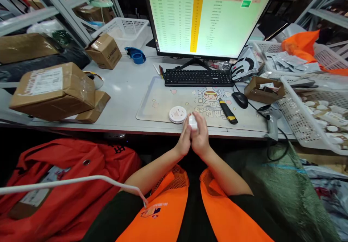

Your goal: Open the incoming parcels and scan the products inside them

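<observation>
Both my hands meet at the desk's front edge, closed around a small white object (193, 122). My left hand (185, 139) presses on it from the left and my right hand (200, 136) wraps it from the right. What the object is stays unclear. A round white lidded jar (177, 114) lies on the desk mat (160, 102) just left of my hands. A yellow and black box cutter (228, 111) lies on the mat to the right.
A black keyboard (198, 77) and a monitor (208, 17) stand behind the mat, a mouse (240, 99) and a barcode scanner (271, 120) to the right. Cardboard boxes (51, 89) crowd the left. White baskets (312, 126) with small packages sit right. Red bags (70, 184) lie below.
</observation>
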The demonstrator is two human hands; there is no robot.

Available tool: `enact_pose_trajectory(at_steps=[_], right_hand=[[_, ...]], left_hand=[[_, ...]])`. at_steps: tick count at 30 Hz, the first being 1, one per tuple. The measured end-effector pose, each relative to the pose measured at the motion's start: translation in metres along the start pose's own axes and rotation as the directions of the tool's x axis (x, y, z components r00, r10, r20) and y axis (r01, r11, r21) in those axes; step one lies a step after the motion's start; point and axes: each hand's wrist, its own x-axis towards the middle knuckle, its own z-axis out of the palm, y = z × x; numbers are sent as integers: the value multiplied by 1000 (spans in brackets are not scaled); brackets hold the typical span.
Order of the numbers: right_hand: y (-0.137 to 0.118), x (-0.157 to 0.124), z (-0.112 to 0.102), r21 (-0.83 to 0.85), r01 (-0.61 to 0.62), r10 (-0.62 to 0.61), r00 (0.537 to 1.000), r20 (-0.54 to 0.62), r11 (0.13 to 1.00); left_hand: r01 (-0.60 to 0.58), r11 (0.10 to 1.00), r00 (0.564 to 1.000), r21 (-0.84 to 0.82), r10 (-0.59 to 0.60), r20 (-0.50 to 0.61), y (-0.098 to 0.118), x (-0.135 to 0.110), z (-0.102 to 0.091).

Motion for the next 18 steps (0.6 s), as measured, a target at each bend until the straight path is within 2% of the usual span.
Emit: enact_pose_trajectory(at_steps=[3,7,8,9,11,12,13,15,16,18], right_hand=[[-3,-3,1,-141,117,-108,992,69,983],[-8,-5,-7,-300,215,-151,964,220,930],[-7,-3,-12,-298,282,-194,936,294,912],[-4,0,-19,-258,374,-259,885,388,891],[7,12,-41,-114,533,-393,736,551,838],[15,20,-55,-74,560,-419,693,587,825],[22,29,-68,-78,549,-407,699,588,832],[34,42,-91,-138,408,-284,805,521,903],[36,45,-98,-133,308,-211,853,478,942],[30,41,-99,-47,165,-126,884,451,985]], left_hand=[[-33,999,999,18,33,-5,0,-7,-5],[52,982,996,-180,-65,-66,9,-11,0],[95,968,993,-233,-110,-52,12,-13,2],[158,948,985,-278,-172,-24,15,-15,4],[300,893,950,-334,-313,16,22,-20,6],[365,861,923,-355,-386,14,26,-23,6],[418,832,894,-366,-449,1,29,-25,5],[460,808,860,-369,-509,-43,33,-29,6],[449,813,861,-372,-505,-65,33,-29,8],[364,848,895,-385,-433,-106,31,-27,13]])
